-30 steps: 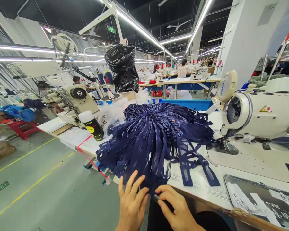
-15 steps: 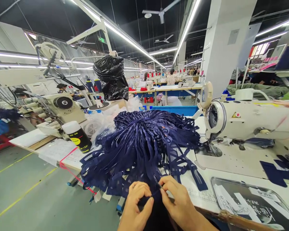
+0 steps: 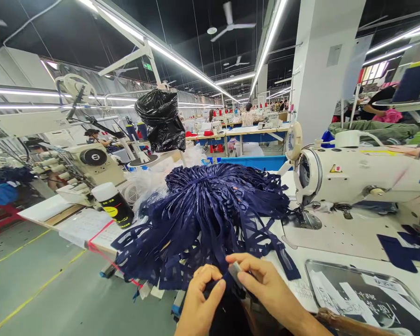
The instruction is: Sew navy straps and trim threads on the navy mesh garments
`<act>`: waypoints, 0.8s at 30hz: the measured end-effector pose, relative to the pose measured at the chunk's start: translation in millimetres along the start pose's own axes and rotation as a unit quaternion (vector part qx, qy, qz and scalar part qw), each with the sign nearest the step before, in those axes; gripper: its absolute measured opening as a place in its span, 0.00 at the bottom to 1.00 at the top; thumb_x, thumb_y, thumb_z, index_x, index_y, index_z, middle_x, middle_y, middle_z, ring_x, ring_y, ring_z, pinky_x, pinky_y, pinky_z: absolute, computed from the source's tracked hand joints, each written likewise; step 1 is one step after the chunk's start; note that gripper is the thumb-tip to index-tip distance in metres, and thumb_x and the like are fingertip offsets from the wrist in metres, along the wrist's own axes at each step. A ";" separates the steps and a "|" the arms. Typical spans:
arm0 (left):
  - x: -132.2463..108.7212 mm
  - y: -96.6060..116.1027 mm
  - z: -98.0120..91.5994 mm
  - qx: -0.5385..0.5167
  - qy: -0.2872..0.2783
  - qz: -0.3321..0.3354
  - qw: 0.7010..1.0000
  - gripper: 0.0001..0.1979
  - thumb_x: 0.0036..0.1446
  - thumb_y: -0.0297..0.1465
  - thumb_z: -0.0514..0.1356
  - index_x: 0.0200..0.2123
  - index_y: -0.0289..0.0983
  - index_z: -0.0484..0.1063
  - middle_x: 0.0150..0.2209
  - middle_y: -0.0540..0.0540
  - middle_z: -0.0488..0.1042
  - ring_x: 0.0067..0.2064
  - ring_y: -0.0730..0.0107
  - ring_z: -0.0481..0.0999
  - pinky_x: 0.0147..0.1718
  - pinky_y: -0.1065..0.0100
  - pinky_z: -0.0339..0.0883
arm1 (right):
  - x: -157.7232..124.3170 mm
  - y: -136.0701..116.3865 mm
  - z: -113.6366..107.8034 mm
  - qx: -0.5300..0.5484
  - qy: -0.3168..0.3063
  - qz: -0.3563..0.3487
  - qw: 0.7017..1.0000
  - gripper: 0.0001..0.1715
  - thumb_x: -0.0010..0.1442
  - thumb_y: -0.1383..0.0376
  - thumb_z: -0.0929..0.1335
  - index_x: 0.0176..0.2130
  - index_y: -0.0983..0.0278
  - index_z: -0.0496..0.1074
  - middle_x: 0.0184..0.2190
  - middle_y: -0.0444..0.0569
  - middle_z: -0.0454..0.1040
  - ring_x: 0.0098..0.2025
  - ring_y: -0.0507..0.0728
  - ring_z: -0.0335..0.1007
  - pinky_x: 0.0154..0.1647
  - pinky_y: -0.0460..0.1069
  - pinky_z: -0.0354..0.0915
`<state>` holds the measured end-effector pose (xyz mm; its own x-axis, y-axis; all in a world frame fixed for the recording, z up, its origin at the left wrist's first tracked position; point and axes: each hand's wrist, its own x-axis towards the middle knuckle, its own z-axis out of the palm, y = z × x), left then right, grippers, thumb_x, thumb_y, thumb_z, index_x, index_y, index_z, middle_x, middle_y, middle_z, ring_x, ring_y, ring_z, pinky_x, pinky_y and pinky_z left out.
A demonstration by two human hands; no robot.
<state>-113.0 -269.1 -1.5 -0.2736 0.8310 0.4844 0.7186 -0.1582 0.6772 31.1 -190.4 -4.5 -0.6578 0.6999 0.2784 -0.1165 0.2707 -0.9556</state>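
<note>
A large heap of navy fabric straps (image 3: 199, 219), tied together near the top, spreads over the worktable. At its front edge my left hand (image 3: 203, 298) is closed, thumb against fingers, on a navy strap (image 3: 220, 283) that belongs to the heap. Just to the right, my right hand (image 3: 262, 282) pinches a small grey metal tool (image 3: 236, 270) beside that strap. The tool's kind is mostly hidden by the fingers. Dark cloth hangs below both hands.
A white sewing machine (image 3: 364, 170) stands at right, with a dark tray (image 3: 357, 294) of labels in front. At left are a black-and-white bottle (image 3: 112, 205) and another machine (image 3: 87, 158). A black plastic bag (image 3: 161, 120) hangs behind the heap. People work farther back.
My right hand has shifted slightly up and tilted, so the grey tool now shows between its fingers. My left hand keeps its pinch on the strap. The camera view has moved slightly.
</note>
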 end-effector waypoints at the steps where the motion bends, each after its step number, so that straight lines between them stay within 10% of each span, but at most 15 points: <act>1: 0.5 1.7 0.9 0.000 -0.026 0.004 1.000 0.16 0.55 0.39 0.52 0.19 0.37 0.64 0.21 0.49 0.68 0.26 0.70 0.69 0.28 0.68 0.67 | 2.6 -0.8 2.5 0.001 -0.024 0.001 1.000 0.11 0.54 0.64 0.63 0.22 0.64 0.63 0.34 0.49 0.71 0.39 0.56 0.67 0.43 0.50 0.60; 11: -16.4 -15.3 4.1 0.127 0.009 0.113 0.985 0.05 0.53 0.28 0.55 0.30 0.39 0.71 0.36 0.45 0.71 0.41 0.63 0.70 0.39 0.63 0.65 | 0.0 15.7 7.7 -0.160 0.070 -0.065 0.983 0.12 0.55 0.68 0.61 0.21 0.63 0.59 0.23 0.42 0.62 0.27 0.51 0.60 0.29 0.46 0.59; 19: -16.9 -4.6 12.2 0.147 0.023 0.130 0.980 0.08 0.55 0.25 0.50 0.27 0.38 0.66 0.27 0.49 0.69 0.31 0.69 0.68 0.35 0.63 0.58 | -4.7 36.3 15.7 -0.347 0.193 -0.331 0.856 0.11 0.55 0.77 0.60 0.27 0.64 0.63 0.27 0.48 0.68 0.29 0.54 0.62 0.31 0.51 0.63; 24: -19.0 -8.3 13.5 0.157 0.046 0.132 0.978 0.08 0.55 0.27 0.51 0.27 0.39 0.68 0.31 0.47 0.70 0.34 0.66 0.69 0.35 0.62 0.61 | -13.6 33.1 -1.8 -0.355 0.187 -0.278 0.873 0.10 0.56 0.74 0.59 0.29 0.63 0.65 0.39 0.54 0.68 0.40 0.59 0.66 0.38 0.55 0.65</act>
<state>-105.2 -276.3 -23.8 -0.0984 0.7290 0.6774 0.9290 -0.1767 0.3251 37.5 -189.8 -39.8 -0.3416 0.4611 0.8190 0.2384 0.8854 -0.3990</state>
